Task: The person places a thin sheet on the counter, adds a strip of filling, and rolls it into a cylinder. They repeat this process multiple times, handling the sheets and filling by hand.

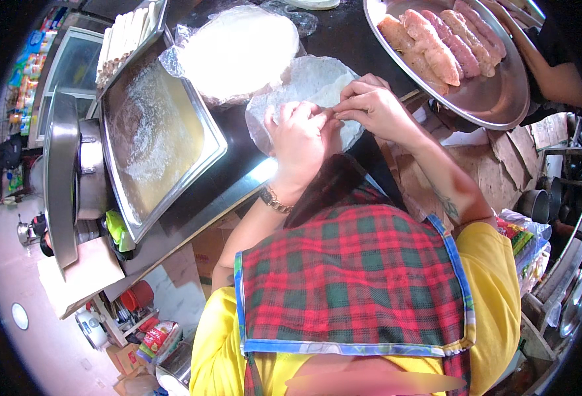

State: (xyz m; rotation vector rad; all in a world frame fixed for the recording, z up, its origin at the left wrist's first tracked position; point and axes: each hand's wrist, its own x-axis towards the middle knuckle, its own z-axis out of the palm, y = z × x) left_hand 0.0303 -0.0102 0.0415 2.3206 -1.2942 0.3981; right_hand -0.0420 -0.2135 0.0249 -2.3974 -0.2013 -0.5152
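A round, thin, pale wrapper sheet point(266, 121) lies on the dark tabletop in front of me. Over its middle, my left hand point(300, 123) curls its fingers inward, a gold-coloured watch on the wrist. My right hand point(370, 106) pinches thumb and fingers together beside the left fingertips, at the sheet. A small brownish bit shows between the fingers, too covered to name. Just beyond the sheet is a stack of round white wrappers point(239, 49) on clear plastic. At the upper right, an oval metal tray point(498, 101) holds several long pieces of seasoned raw meat point(429, 47).
To the left, a rectangular metal tray point(197, 148) carries white flour. A smaller tray of pale wrapped rolls point(127, 39) sits at its far end. Another person's arm point(558, 81) is beside the meat tray. Flattened cardboard point(479, 158) and pots point(534, 205) are at right.
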